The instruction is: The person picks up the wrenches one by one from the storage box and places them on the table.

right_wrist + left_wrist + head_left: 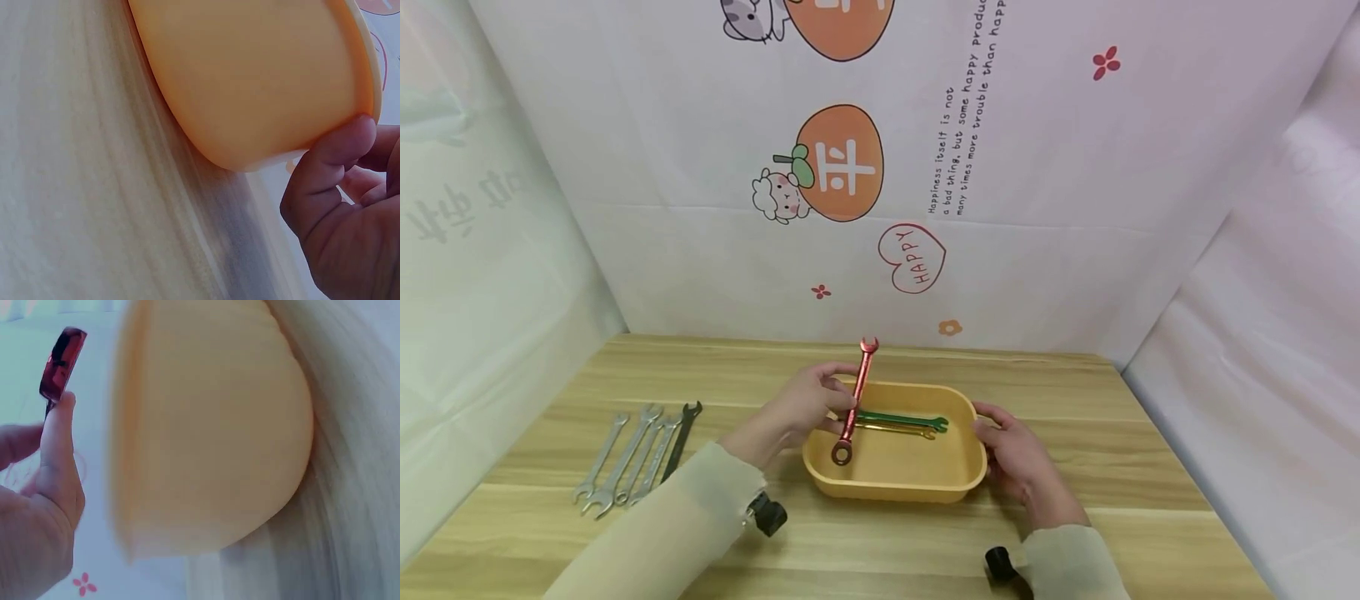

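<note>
My left hand (805, 406) pinches a red combination wrench (861, 380) over the left end of a yellow plastic bin (891, 492). Its open end points up and away, while the ring end hangs lower, over the bin's interior. In the left wrist view, the thumb and fingers hold the shiny red wrench (62, 362) beside the bin's wall (212, 437). A green wrench (902, 419) and a gold wrench (895, 429) lie side by side inside the bin, their left ends hidden. At the bin's right end, my right hand (1017, 454) grips the rim, thumb against it.
On the left of the wooden table (880, 550) lie several silver wrenches (628, 458) in a slanted row, with a black wrench (683, 437) at its right end. A printed white cloth (1037, 275) hangs behind the table, and white cloth walls flank both sides.
</note>
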The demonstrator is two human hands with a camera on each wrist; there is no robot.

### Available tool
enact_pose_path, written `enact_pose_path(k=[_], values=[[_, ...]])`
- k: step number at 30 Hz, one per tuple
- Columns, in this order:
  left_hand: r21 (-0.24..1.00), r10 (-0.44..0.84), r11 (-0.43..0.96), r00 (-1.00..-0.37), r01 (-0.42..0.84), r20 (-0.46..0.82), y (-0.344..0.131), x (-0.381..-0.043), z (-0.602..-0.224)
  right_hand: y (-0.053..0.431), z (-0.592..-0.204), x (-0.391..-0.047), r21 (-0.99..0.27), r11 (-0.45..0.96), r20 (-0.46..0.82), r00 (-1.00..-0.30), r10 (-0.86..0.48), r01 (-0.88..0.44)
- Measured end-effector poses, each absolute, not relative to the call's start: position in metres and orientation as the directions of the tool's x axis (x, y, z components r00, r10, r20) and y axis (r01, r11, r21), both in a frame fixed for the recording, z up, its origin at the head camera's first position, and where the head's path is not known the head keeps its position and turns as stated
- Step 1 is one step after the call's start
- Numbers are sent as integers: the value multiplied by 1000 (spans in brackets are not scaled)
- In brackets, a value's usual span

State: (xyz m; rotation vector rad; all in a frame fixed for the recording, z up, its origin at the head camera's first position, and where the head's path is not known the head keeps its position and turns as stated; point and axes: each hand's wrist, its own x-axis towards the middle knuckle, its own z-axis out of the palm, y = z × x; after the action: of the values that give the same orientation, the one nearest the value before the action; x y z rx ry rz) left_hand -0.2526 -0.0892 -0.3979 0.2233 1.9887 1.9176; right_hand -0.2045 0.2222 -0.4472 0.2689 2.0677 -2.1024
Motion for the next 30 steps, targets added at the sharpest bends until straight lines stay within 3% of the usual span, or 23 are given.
enact_pose_path(k=[5, 12, 20, 30], values=[[985, 321, 39, -932, -168, -172, -122, -247, -386, 221, -447, -205, -967, -21, -254, -967, -7, 254], [980, 262, 116, -947, -159, -184, -182, -233, -382, 221, -447, -205, -966, -33, -256, -967, -11, 256], [960, 200, 179, -948, -213, -248, -236, -215, -403, 223, -447, -206, -966, -15, -258, -966, 5, 258], [914, 130, 310, -941, -262, -314, -265, -204, -434, 223, -448, -206, -966, -14, -257, -966, -1, 257]])
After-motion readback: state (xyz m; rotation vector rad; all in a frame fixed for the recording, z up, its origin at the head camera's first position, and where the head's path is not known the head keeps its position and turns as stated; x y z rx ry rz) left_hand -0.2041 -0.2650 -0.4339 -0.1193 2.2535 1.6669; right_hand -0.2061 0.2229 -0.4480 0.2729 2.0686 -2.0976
